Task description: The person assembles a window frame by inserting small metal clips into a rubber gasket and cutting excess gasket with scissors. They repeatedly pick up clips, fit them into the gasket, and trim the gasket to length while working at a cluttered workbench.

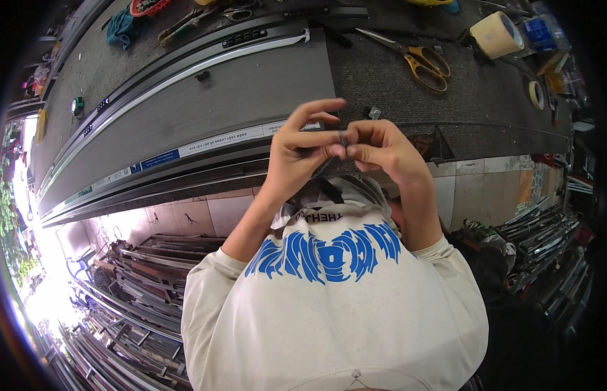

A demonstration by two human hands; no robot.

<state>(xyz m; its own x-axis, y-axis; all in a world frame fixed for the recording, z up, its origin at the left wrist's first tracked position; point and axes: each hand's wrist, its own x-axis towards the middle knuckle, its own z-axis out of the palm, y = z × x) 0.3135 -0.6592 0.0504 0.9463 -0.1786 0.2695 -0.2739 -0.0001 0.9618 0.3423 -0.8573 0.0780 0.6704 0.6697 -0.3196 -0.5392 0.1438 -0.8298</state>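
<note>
In front of my chest, both hands meet over the near edge of a workbench. The thumb and index finger of my left hand point(297, 140) pinch a small, thin dark piece point(343, 138), and its other fingers are raised. My right hand point(388, 151) grips the same piece from the other side with closed fingertips. The piece is too small and too covered to name. Beneath and left of my hands lies a long grey panel point(251, 88) with metal edge strips. A small metal part point(375, 113) rests on the bench just beyond my right hand.
Scissors with yellow handles point(426, 68) lie beyond my hands. A wide tape roll point(496, 35) and a narrower tape roll point(537, 95) are to the right. A blue cloth point(120, 28) and a green tape measure point(77, 106) sit at left. Metal profiles point(144, 313) cover the floor behind me.
</note>
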